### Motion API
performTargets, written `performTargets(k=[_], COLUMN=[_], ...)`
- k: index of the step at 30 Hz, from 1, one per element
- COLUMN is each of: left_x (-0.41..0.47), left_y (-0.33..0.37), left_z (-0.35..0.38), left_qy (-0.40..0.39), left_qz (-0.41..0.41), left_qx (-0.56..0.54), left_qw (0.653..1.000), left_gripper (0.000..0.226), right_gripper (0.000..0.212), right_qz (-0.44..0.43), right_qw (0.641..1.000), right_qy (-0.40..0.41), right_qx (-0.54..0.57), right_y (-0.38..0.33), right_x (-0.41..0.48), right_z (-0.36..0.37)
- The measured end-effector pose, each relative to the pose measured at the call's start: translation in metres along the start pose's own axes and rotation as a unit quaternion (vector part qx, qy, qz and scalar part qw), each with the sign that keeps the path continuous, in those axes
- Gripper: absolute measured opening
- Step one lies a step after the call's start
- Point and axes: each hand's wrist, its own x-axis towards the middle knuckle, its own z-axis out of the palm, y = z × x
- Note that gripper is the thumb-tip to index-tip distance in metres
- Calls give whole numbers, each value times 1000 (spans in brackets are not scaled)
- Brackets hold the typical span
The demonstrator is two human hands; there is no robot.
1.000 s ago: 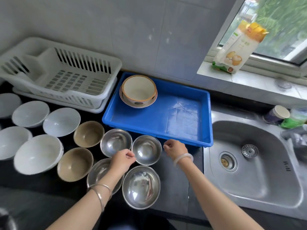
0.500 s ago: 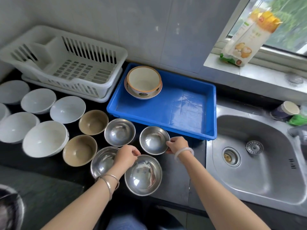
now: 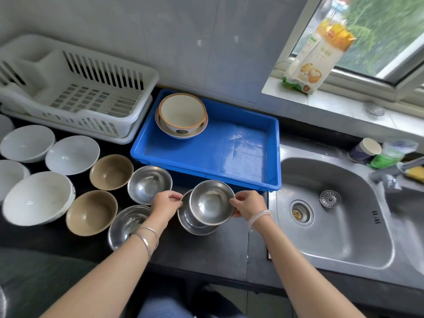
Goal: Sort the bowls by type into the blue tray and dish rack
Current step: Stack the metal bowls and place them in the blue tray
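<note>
Left hand (image 3: pixel 165 204) is pinching the rim of a larger shiny steel bowl (image 3: pixel 195 223), while the right hand (image 3: pixel 249 203) is gripping a smaller round steel bowl (image 3: pixel 211 201) over it, hiding its inside, just before the blue plastic tray (image 3: pixel 229 157).

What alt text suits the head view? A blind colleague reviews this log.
Two bare hands, left and right, hold a small steel bowl by its rim over a larger steel bowl on a dark counter. Behind are a blue plastic tray holding stacked patterned ceramic bowls and an empty white dish rack.
</note>
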Motion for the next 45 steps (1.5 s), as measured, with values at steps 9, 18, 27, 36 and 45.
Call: performTargets(k=[9,18,27,36,45], left_x=[-3,-1,6,3,18], left_y=[0,1,1,4,71], left_z=[4,-1,-4,-3,-5], left_qy=[-10,-56,-95,-101,-66], left_qz=[-24,-25,-43,-14,53], left_qx=[-116,-110,-123,-101,-128], left_qw=[993,992,987,990,988], left_gripper=[20,24,23,31,16], right_gripper=[11,13,15,26,42], right_qz=[-25,-27,70,78,-32], right_qw=[998,997,992,987,985], right_qy=[10,60,69,97,158], right_qx=[-58,-44,78,101,54], right_y=[9,16,27,28,-22], right_x=[-3,2,10,11,31], right_z=[28,43,49,57,7])
